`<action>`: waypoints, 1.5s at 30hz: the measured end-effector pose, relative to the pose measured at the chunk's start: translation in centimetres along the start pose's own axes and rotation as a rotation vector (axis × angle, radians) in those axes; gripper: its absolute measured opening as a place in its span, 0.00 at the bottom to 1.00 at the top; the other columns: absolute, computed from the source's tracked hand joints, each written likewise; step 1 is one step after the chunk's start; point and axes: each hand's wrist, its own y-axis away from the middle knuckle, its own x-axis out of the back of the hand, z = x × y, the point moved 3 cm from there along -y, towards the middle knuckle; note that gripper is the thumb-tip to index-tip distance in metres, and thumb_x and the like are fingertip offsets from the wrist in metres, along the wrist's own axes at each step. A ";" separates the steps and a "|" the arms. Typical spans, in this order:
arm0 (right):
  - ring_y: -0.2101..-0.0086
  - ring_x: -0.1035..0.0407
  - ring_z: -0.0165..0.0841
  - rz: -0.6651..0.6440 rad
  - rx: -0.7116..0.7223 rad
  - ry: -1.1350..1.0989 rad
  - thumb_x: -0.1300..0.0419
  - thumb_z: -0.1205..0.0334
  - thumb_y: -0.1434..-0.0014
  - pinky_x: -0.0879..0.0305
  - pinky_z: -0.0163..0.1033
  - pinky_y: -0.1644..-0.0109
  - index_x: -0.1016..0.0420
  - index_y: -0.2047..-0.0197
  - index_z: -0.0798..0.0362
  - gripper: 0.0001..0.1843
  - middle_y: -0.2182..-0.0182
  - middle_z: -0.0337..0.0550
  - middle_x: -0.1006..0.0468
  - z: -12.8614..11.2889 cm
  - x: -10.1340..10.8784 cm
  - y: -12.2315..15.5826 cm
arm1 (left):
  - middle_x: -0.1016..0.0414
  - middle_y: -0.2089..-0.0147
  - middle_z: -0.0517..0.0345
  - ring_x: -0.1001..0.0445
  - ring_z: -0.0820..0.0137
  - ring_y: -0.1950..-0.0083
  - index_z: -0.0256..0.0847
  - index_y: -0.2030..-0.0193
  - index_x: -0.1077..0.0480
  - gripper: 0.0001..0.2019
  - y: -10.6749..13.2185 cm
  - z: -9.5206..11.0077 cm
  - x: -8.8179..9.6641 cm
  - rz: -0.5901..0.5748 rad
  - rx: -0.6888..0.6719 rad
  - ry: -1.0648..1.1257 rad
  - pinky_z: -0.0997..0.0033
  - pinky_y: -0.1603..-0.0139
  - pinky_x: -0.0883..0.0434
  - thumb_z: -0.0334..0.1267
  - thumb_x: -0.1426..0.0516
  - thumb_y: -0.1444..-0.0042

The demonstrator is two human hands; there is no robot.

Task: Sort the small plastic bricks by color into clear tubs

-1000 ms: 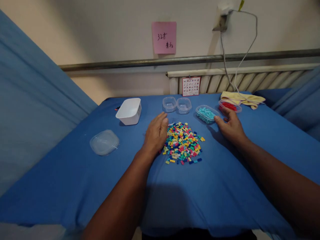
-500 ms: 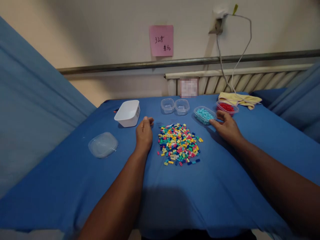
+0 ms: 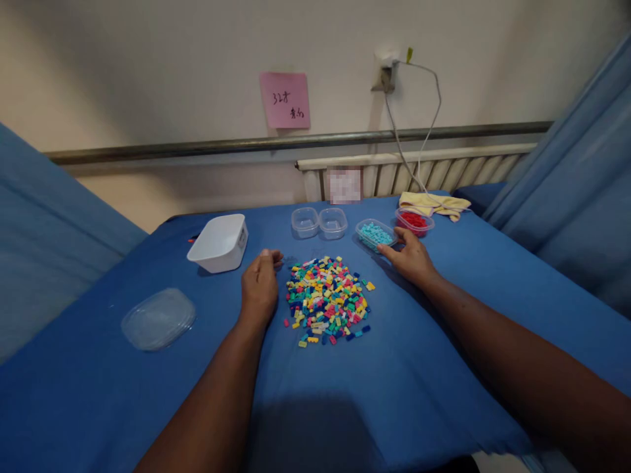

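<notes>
My right hand (image 3: 410,257) has its thumb and fingers around the near right corner of a clear plastic container (image 3: 376,236) full of small light blue bricks, which stands on the cloth. Left of a mixed heap of small toy bricks (image 3: 328,299), my left hand (image 3: 261,284) rests on its side, thumb up. Its fingers point loosely to the right, partly hidden behind the thumb, and nothing shows in them. The heap mixes yellow, pink, green, white and dark blue pieces. Just beyond my right fingers sits another clear container (image 3: 414,223) with red bricks.
Two empty clear containers (image 3: 319,224) stand side by side behind the heap. At the left are a white tub (image 3: 219,243) and stacked clear lids (image 3: 158,320). A yellow cloth (image 3: 434,204) lies at the back right, below a hanging white cable (image 3: 394,128).
The whole view has turned to the right, so everything appears farther left. Both hands keep about the same places beside the heap and at the light blue bricks' container.
</notes>
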 end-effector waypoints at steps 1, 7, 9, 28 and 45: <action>0.41 0.23 0.57 0.011 0.005 0.005 0.28 0.39 0.42 0.27 0.64 0.34 0.25 0.31 0.59 0.44 0.36 0.68 0.20 0.0 -0.1 -0.1 | 0.14 0.44 0.37 0.15 0.52 0.46 0.32 0.44 0.19 0.37 0.0 0.0 0.0 -0.002 0.003 -0.001 0.52 0.40 0.22 0.67 0.51 0.28; 0.47 0.21 0.52 0.107 0.076 0.013 0.32 0.36 0.37 0.25 0.60 0.38 0.22 0.34 0.55 0.38 0.40 0.65 0.18 -0.5 1.7 -0.9 | 0.14 0.44 0.38 0.15 0.53 0.45 0.34 0.45 0.19 0.35 -0.1 -0.2 0.3 0.002 0.011 0.003 0.54 0.41 0.21 0.67 0.49 0.29; 0.47 0.22 0.51 0.176 0.090 0.038 0.38 0.38 0.32 0.26 0.58 0.37 0.22 0.34 0.53 0.34 0.40 0.62 0.18 0.1 3.5 -1.6 | 0.14 0.44 0.38 0.15 0.53 0.45 0.34 0.46 0.19 0.35 -0.1 -0.2 0.3 0.006 0.016 0.008 0.53 0.41 0.21 0.66 0.49 0.29; 0.61 0.21 0.50 0.130 0.051 0.283 0.42 0.44 0.33 0.25 0.52 0.54 0.13 0.55 0.50 0.22 0.64 0.54 0.12 4.9 7.6 -6.1 | 0.13 0.47 0.39 0.15 0.54 0.47 0.34 0.46 0.19 0.34 -0.5 -0.9 0.2 0.007 0.037 0.033 0.54 0.43 0.22 0.66 0.46 0.31; 0.50 0.20 0.49 -0.169 0.486 0.383 0.41 0.53 0.25 0.23 0.50 0.46 0.12 0.49 0.48 0.16 0.50 0.54 0.13 -0.5 2.9 -2.5 | 0.12 0.50 0.43 0.15 0.54 0.48 0.36 0.48 0.18 0.31 -0.2 -0.8 -0.2 -0.027 0.018 0.024 0.54 0.42 0.21 0.66 0.43 0.33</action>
